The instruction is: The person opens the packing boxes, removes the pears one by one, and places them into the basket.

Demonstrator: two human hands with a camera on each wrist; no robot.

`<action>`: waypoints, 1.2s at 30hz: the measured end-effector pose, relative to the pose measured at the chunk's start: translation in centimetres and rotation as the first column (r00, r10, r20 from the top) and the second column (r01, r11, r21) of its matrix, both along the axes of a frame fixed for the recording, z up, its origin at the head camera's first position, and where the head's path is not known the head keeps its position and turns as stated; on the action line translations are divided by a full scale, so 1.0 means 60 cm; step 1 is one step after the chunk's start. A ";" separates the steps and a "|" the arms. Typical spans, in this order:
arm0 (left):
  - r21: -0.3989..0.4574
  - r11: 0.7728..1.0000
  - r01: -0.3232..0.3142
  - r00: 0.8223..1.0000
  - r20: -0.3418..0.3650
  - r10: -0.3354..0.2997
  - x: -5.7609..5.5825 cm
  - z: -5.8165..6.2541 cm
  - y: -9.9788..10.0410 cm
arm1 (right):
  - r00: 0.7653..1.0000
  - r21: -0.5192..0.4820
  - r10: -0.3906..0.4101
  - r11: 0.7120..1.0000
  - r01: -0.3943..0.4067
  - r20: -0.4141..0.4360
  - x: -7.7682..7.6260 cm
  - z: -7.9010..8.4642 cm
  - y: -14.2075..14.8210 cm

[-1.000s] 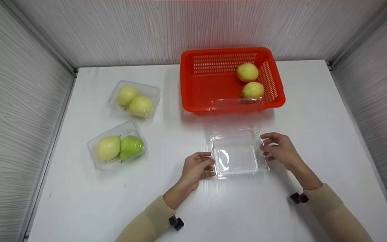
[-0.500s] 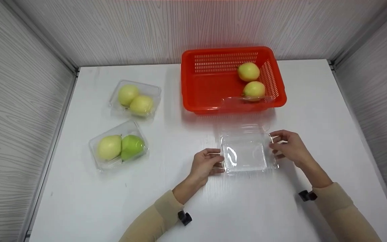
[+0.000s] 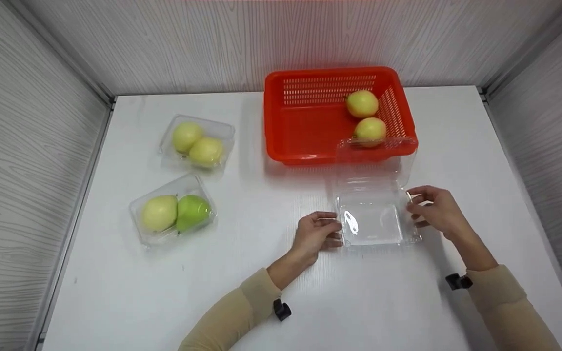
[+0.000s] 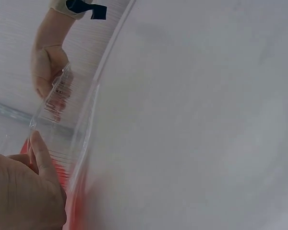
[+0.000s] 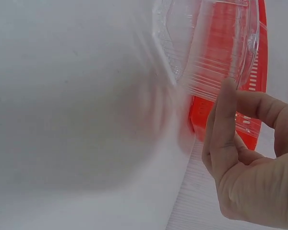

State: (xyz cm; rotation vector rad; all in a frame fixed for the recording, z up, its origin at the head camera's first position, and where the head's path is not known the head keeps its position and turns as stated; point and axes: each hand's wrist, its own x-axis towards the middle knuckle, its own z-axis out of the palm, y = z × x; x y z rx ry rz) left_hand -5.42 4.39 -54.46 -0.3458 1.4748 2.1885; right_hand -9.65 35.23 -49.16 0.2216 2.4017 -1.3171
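Note:
A clear plastic clamshell box (image 3: 371, 222) with its lid (image 3: 373, 158) swung up lies between both hands, nothing inside it. My left hand (image 3: 314, 236) pinches the box's left rim between thumb and fingers. On the opposite side my right hand (image 3: 436, 209) grips the right rim the same way. The raised lid overlaps the front edge of a red basket (image 3: 305, 131) in the head view. In the right wrist view the thumb and fingers of the right hand (image 5: 249, 143) close on the clear rim.
Two yellow-green pears, one farther back (image 3: 362, 104) and one nearer (image 3: 370, 130), sit at the basket's right. At the left stand two clear boxes: one with two yellow pears (image 3: 206, 151), the other (image 3: 139, 229) with a yellow and a green pear (image 3: 192, 213). Walls enclose the white table (image 3: 115, 292).
Both hands have carried the open clear box to the right and slightly away, keeping their hold on its rims. The basket and the filled boxes stay in place.

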 end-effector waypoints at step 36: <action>0.103 0.995 0.012 1.000 0.004 -0.013 -0.012 -0.006 0.141 | 1.000 0.139 -0.009 0.990 0.012 -0.022 -0.006 0.014 0.123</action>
